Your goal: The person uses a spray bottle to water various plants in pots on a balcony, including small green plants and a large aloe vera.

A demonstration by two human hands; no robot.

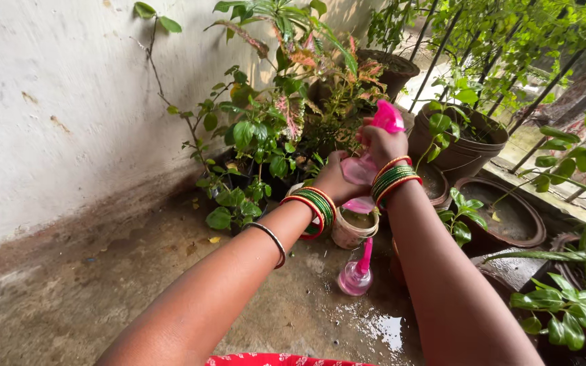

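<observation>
Plaster, white and stained, covers the wall (55, 108) along the left, above a damp grey concrete floor (103, 291). Against it, farther off, stands a cluster of leafy green and pink-speckled potted plants (266, 129).

Near the middle, the left hand (337, 179), with red and green bangles at the wrist, curls its fingers around the body of a translucent pink plastic spray bottle (361, 169), held up in front of the plants. Just to the right, the right hand (381, 144) closes over the bottle's bright pink spray head (388, 116); whether its fingers press the trigger, I cannot tell.

Below the hands, a small pale clay pot (353, 230) sits on the floor, and nearer still stands a second small pink bottle (356, 274) beside a wet patch (381, 329).

To the right, large brown clay pots (466, 146) line the edge, with black metal railing bars (435, 41) and green foliage behind them.
</observation>
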